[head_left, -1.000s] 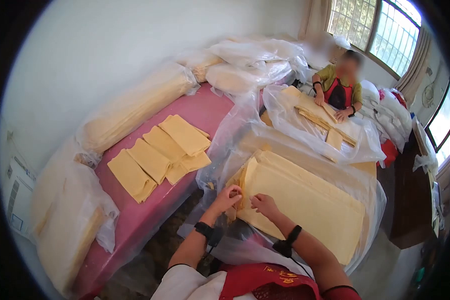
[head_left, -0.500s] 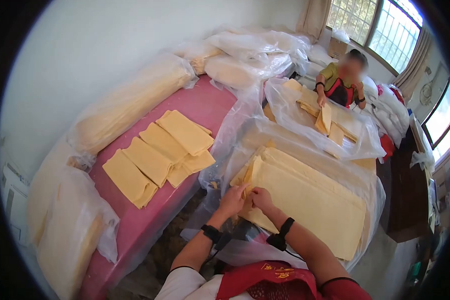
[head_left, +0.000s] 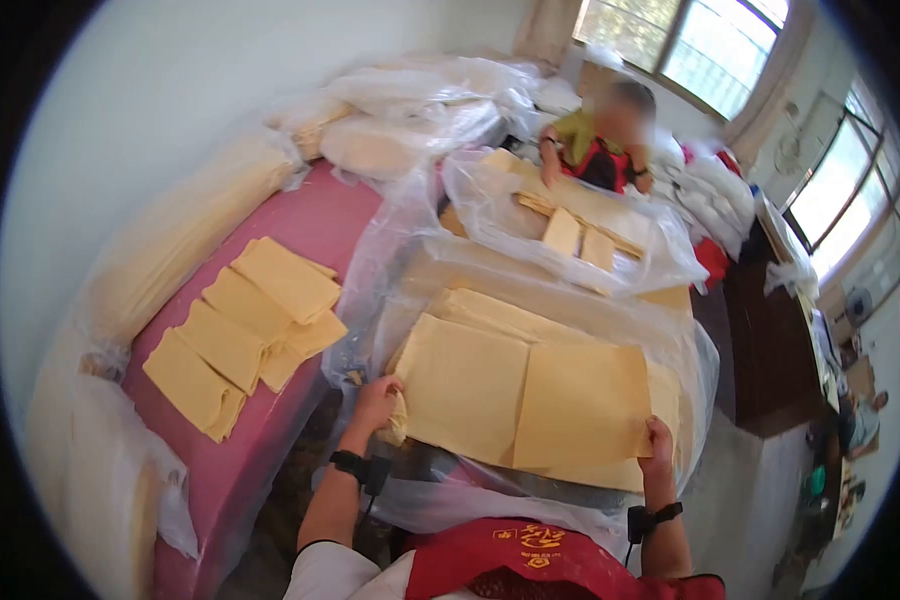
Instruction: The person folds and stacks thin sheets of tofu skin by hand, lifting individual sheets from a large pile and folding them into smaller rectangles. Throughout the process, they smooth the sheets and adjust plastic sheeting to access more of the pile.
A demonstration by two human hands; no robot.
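Observation:
A wide, thin yellow sheet [head_left: 582,405] lies over a stack of similar sheets [head_left: 490,310] in front of me, with a crease running down near its middle. My right hand [head_left: 657,447] pinches the sheet's near right corner, thumb and fingers closed. At the near left edge of the stack, my left hand [head_left: 376,402] is closed round a crumpled yellow piece [head_left: 398,418], part of which hangs below the fingers. Clear plastic [head_left: 410,265] is spread under and around the stack.
Folded yellow sheets [head_left: 235,335] lie in overlapping bundles on a pink surface [head_left: 330,210] to the left. Plastic-wrapped bulky bundles [head_left: 190,230] line the wall. Across from me, a person [head_left: 600,145] sits by another pile of sheets [head_left: 580,205]. A dark cabinet [head_left: 770,350] stands at right.
My hands have gone from close together at the stack's left edge to wide apart. The right hand has drawn the sheet's corner to the right, unfolding it over the stack. My view has turned right.

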